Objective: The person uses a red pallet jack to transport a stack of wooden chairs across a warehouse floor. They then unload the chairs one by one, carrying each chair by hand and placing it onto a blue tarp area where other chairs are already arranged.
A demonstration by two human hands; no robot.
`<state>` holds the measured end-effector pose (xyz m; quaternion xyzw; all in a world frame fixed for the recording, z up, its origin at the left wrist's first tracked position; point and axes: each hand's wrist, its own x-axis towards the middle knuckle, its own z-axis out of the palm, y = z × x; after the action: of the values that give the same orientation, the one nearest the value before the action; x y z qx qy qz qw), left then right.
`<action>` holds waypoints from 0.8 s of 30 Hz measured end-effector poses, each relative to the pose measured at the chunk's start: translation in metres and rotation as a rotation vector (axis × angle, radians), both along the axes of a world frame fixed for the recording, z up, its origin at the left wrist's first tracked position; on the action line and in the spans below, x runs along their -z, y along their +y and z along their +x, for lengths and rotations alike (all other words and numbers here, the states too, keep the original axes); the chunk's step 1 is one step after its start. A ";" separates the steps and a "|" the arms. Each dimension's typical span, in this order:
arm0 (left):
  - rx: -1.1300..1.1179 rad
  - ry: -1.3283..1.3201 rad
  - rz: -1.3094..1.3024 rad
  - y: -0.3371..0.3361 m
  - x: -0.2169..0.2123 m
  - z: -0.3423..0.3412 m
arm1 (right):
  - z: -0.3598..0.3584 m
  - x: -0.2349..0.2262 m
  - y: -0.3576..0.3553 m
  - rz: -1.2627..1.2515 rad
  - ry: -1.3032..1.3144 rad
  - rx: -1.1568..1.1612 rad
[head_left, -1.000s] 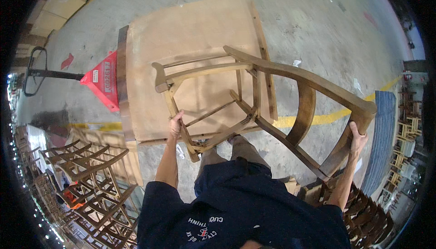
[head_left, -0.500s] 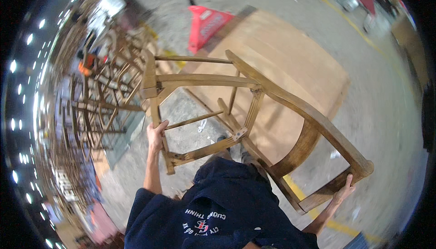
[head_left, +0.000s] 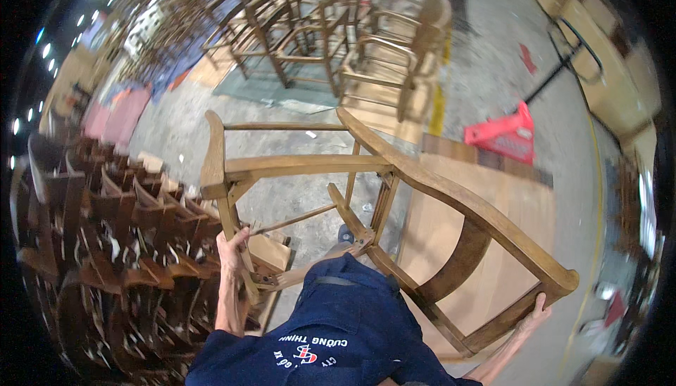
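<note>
A brown wooden chair frame (head_left: 451,189), with no seat in it, hangs on its side across the front of my body. My left hand (head_left: 232,248) is wrapped round one of its legs on the left, close to where a thin rung meets it. At the far right end my right hand (head_left: 539,310) grips the top rail of the backrest, thumb showing and most fingers hidden beneath. A curved back slat (head_left: 456,260) spans the backrest. Dark corner fittings show where the seat rails join.
Several similar chair frames (head_left: 310,34) stand ahead on green and tan sheets. Dense stacks of dark wooden parts (head_left: 127,245) fill the left side. A red pallet jack (head_left: 503,134) stands at the right, beside a wood-topped stack (head_left: 436,210). Cardboard boxes (head_left: 605,41) line the far right.
I have turned to the left, carrying the chair frame with me. The standing chairs and pallet jack have shifted rightward in view, and the dark stacks have come in at left. Both grips stay the same.
</note>
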<state>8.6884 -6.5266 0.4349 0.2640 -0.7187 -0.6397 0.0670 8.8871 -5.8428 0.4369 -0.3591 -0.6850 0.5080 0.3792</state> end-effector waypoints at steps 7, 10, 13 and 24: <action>-0.262 0.041 0.008 -0.120 0.004 -0.079 | -0.250 -0.032 -0.096 0.042 0.010 -0.372; -0.400 -0.001 0.094 -0.142 0.005 -0.106 | -0.338 -0.045 -0.121 0.088 -0.031 -0.475; -0.496 0.094 0.115 -0.156 0.013 -0.135 | -0.429 -0.051 -0.144 0.206 -0.056 -0.531; -0.866 0.166 0.138 -0.156 0.035 -0.294 | -0.833 -0.061 -0.232 0.217 0.021 -0.836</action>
<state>8.3940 -6.6828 0.4004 0.4923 -0.4898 -0.6180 0.3685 8.0537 -6.0747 0.4981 -0.0036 -0.8170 0.5467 0.1835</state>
